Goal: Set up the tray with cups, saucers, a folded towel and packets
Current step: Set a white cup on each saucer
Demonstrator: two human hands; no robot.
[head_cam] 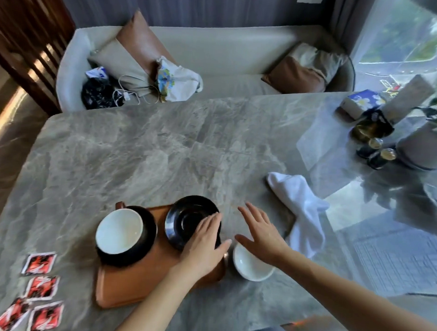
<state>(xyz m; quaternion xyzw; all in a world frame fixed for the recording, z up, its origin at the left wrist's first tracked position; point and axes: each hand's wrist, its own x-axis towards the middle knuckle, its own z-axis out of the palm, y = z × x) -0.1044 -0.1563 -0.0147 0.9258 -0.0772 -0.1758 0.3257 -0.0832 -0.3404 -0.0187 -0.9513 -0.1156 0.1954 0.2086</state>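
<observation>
A brown tray (134, 286) lies near the table's front edge. On its left stands a white cup (119, 231) on a black saucer (145, 247). A second black saucer (186, 216) rests at the tray's far right corner, and my left hand (204, 246) lies on its near edge with fingers flat. A second white cup (248, 266) stands on the table just right of the tray. My right hand (259, 231) hovers above it, open, fingers spread. A crumpled white towel (302, 208) lies to the right. Several red packets (38, 292) lie at the front left.
The grey marble table (151, 150) stretches far ahead. At its far right stand dark bottles (376, 151), a tissue box (361, 102) and a grey pot (421, 147). A sofa (216, 53) with cushions and bags lies beyond the table.
</observation>
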